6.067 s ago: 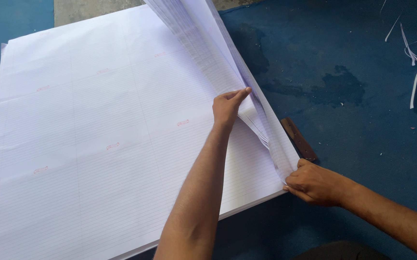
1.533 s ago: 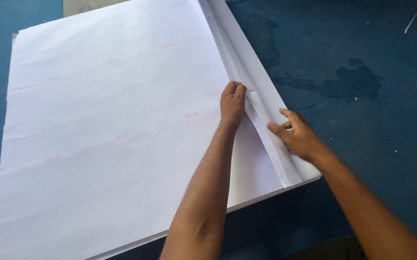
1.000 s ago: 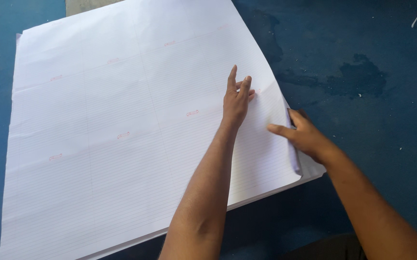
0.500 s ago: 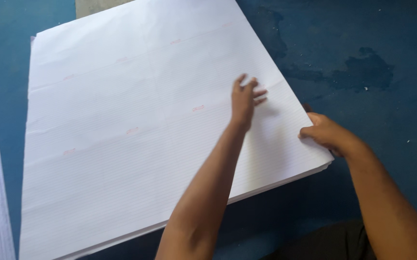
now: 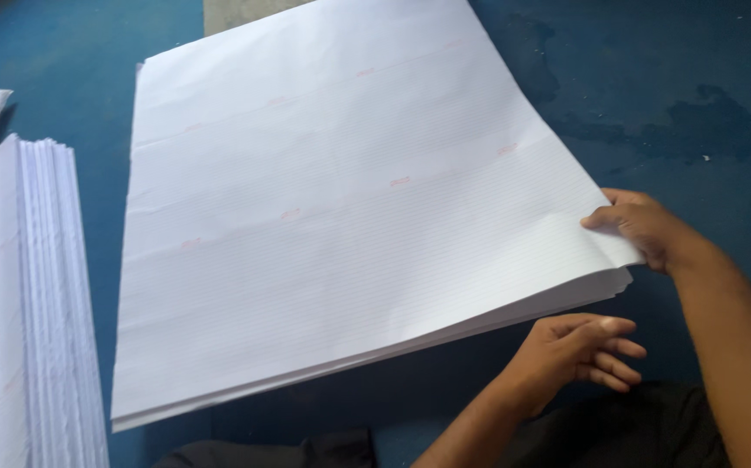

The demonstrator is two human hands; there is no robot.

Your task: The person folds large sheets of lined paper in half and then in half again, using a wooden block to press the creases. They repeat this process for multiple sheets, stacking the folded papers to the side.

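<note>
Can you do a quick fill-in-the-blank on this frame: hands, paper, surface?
1. The right hand grips the ____ corner of the big stack of lined sheets.
2. The left hand hovers just off the stack's ____ edge.
3. The stack lies on a ____ surface.
4. A second pile sits at the ____.

Missing: right; near; blue; left

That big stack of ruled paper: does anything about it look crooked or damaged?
The stack of ruled sheets is fairly square, but its near right corner is fanned and lifted where the right hand grips it. The blue floor beside it has dark blotchy stains.
</note>
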